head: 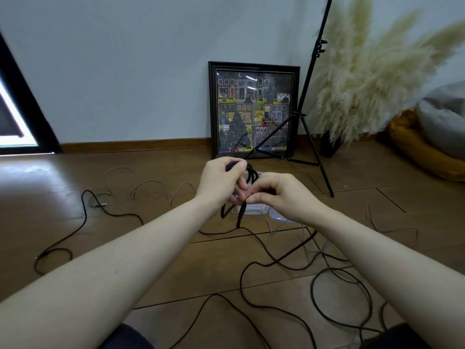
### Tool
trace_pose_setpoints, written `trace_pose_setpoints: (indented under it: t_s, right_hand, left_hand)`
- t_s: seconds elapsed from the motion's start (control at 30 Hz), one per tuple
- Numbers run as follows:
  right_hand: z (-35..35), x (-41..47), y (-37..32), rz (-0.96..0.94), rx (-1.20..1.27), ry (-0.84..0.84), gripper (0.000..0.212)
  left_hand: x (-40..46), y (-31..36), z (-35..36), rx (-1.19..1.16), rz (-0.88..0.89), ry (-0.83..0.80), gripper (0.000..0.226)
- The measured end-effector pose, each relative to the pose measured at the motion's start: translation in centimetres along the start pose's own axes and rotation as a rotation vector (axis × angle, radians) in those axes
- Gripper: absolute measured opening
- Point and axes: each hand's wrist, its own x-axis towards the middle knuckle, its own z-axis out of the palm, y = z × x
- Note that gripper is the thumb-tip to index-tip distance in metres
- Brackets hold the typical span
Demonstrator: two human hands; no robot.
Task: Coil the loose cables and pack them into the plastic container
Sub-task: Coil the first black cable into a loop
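My left hand grips a bundle of black cable loops, with loops sticking out above and below the fist. My right hand pinches the same black cable just beside the left fingers. The cable's free length trails down from my hands and snakes over the wooden floor toward me. A clear plastic container sits on the floor right behind my hands, mostly hidden by them. Its clear lid lies next to it on the right.
Another black cable winds across the floor at left, and thin grey cables lie behind it. White cables run at right. A framed picture, a black tripod stand, pampas grass and cushions line the wall.
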Motion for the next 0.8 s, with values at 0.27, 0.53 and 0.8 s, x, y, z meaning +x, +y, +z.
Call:
trace_pose_setpoints:
  t_s: [0.27,0.53,0.8]
  right_hand:
    - [0.4,0.2,-0.6,0.002,0.16,0.066,0.01]
    - [0.3,0.7,-1.2,0.002,0.398,-0.024,0.027]
    - [-2.0,0.2,1.0,0.129,0.439,-0.006,0.017]
  left_hand:
    - [0.2,-0.1,0.6,0.082,0.053,0.084,0.013]
    - [-0.2,0.1,1.0,0.095,-0.014,0.06,0.019]
    - [-0.5,0.4,0.2,-0.012,-0.077,-0.144,0.02]
